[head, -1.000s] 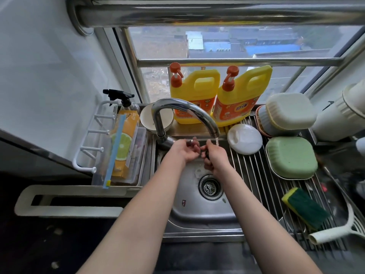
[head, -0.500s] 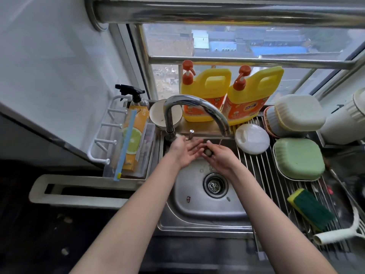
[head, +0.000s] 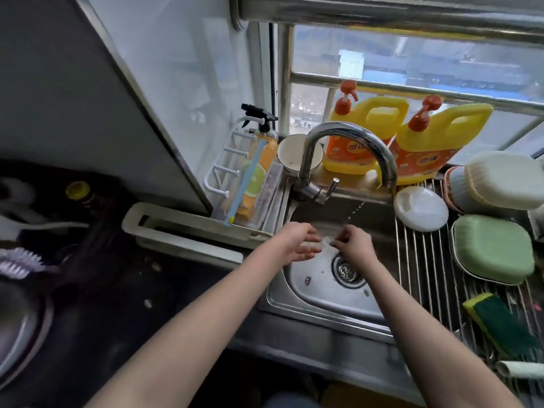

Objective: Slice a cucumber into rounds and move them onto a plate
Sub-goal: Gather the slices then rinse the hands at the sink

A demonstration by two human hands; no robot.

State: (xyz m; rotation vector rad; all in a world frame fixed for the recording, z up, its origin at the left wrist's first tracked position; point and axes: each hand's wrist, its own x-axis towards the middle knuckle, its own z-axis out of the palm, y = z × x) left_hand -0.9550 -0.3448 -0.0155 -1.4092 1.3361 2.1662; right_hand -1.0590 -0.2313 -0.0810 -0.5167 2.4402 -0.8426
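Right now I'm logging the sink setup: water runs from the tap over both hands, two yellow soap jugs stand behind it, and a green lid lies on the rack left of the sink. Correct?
Not quite. In the head view the green lid lies on the rack right of the sink, not left. The tap, both hands and soap jugs are as you say.

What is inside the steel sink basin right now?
The steel sink basin holds a round metal drain strainer and small scraps. The left hand and right hand hover above under thin water, covering part of the floor.
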